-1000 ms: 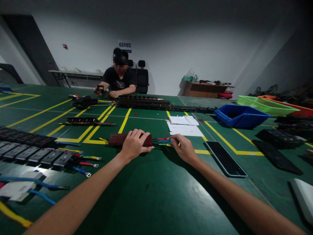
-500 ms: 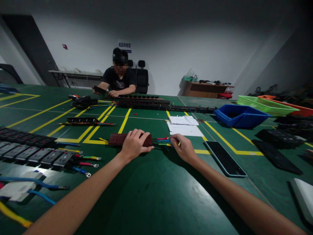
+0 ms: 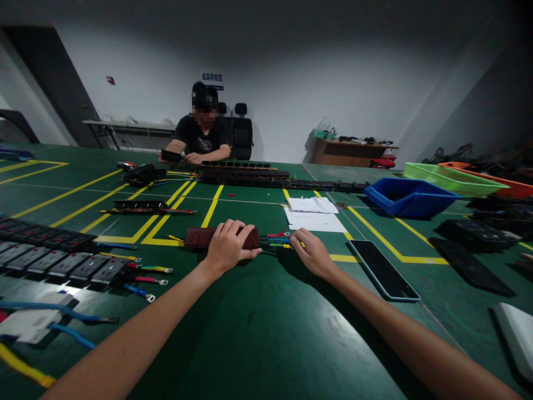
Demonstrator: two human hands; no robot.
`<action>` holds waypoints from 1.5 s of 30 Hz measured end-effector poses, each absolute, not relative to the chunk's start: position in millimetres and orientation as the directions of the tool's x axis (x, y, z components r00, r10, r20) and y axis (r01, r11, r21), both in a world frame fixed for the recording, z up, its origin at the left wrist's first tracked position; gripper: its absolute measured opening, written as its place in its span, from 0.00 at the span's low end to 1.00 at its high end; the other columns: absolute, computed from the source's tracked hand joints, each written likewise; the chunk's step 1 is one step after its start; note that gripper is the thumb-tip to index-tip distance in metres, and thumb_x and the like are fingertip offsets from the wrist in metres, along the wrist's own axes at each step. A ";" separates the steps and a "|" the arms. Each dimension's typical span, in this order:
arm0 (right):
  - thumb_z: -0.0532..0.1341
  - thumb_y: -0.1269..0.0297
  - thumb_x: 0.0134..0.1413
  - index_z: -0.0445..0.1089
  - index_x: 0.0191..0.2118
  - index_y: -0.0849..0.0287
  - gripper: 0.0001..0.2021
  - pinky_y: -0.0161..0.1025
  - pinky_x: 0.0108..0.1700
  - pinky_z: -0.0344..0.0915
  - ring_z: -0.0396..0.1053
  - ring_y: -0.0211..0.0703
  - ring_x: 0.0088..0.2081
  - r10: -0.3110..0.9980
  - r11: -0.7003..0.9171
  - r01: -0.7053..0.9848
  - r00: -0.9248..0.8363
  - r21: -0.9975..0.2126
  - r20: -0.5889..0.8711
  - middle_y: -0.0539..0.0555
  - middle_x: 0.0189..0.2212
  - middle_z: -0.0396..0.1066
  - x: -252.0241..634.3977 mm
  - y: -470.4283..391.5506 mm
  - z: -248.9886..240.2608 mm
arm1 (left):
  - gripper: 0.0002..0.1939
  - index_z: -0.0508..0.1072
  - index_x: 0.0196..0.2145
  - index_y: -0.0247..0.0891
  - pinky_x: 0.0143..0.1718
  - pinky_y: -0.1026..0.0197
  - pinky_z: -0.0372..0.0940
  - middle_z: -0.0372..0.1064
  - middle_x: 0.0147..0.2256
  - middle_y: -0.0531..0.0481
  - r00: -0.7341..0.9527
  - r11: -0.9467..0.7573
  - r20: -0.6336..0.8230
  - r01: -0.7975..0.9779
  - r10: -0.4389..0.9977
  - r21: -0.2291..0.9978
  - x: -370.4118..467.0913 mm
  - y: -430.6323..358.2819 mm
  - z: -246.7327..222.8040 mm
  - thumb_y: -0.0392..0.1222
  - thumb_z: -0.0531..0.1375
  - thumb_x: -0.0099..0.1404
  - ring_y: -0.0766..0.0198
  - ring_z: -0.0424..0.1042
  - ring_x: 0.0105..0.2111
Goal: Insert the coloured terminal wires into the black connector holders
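A dark red socket strip lies on the green table in front of me. Over its right half, my left hand rests with the fingers wrapped over the top and the thumb along the near side. Several coloured wires come out of the strip's right end. At their far ends my right hand is closed in a pinch, apparently on the blue wire; its fingertips partly hide the end. A short yellow wire sticks out of the strip's left end.
Socket strips with lugged wires lie at left. White papers, a phone and a blue bin are to the right. Across the table a co-worker holds a black part, behind a row of black strips.
My right fingertips have shifted slightly among the wire ends, and a yellow-tipped wire end now lies apart from them. My left hand stays put. The co-worker's black part has turned a little.
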State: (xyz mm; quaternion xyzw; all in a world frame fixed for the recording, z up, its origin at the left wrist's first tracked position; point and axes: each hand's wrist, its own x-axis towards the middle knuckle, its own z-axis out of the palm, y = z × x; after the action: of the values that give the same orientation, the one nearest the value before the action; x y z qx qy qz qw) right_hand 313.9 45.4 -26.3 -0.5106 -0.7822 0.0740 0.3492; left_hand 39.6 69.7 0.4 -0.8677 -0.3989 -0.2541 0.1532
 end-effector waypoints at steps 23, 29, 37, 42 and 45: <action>0.53 0.57 0.68 0.71 0.37 0.57 0.13 0.41 0.38 0.63 0.68 0.45 0.35 0.842 0.497 0.658 -0.207 -0.566 0.498 0.54 0.33 0.70 316.1 49.6 -26.3 | 0.31 0.73 0.54 0.38 0.43 0.50 0.61 0.69 0.44 0.40 0.612 -0.690 0.536 0.720 0.581 -0.074 38.1 73.2 -2.9 0.63 0.60 0.63 0.49 0.66 0.44; 0.56 0.61 0.65 0.70 0.33 0.56 0.10 0.41 0.38 0.65 0.68 0.45 0.36 0.824 0.537 0.623 -0.243 -0.568 0.512 0.55 0.34 0.69 314.3 48.8 -25.4 | 0.30 0.73 0.54 0.39 0.41 0.51 0.61 0.69 0.43 0.41 0.629 -0.702 0.518 0.709 0.580 -0.074 38.8 73.4 -2.5 0.63 0.61 0.63 0.50 0.66 0.43; 0.56 0.60 0.66 0.72 0.35 0.56 0.11 0.41 0.37 0.63 0.67 0.44 0.33 0.830 0.512 0.665 -0.218 -0.544 0.514 0.54 0.32 0.68 313.9 47.5 -24.7 | 0.31 0.73 0.54 0.38 0.42 0.51 0.61 0.69 0.44 0.41 0.613 -0.688 0.525 0.723 0.591 -0.070 40.2 72.7 -2.1 0.62 0.62 0.62 0.50 0.66 0.43; 0.53 0.57 0.67 0.70 0.33 0.57 0.14 0.40 0.37 0.63 0.67 0.44 0.34 0.837 0.478 0.658 -0.139 -0.582 0.530 0.53 0.31 0.69 315.6 49.5 -25.5 | 0.30 0.72 0.54 0.38 0.43 0.50 0.61 0.69 0.44 0.40 0.563 -0.645 0.563 0.761 0.605 -0.068 39.4 71.9 -2.6 0.63 0.60 0.64 0.49 0.65 0.43; 0.54 0.57 0.66 0.67 0.28 0.56 0.15 0.40 0.36 0.61 0.66 0.44 0.32 0.840 0.458 0.659 -0.102 -0.596 0.533 0.52 0.29 0.67 316.8 51.0 -26.8 | 0.30 0.72 0.54 0.38 0.43 0.50 0.61 0.68 0.44 0.40 0.550 -0.631 0.568 0.773 0.612 -0.069 39.3 70.9 -1.7 0.63 0.61 0.63 0.49 0.65 0.43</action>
State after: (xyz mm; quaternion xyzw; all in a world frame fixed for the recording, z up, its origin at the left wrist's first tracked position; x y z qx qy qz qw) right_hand 316.8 51.0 -26.8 -0.5099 -0.7350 0.1041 0.4346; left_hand 39.3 70.9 -1.7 -0.8661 -0.3999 -0.2552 0.1576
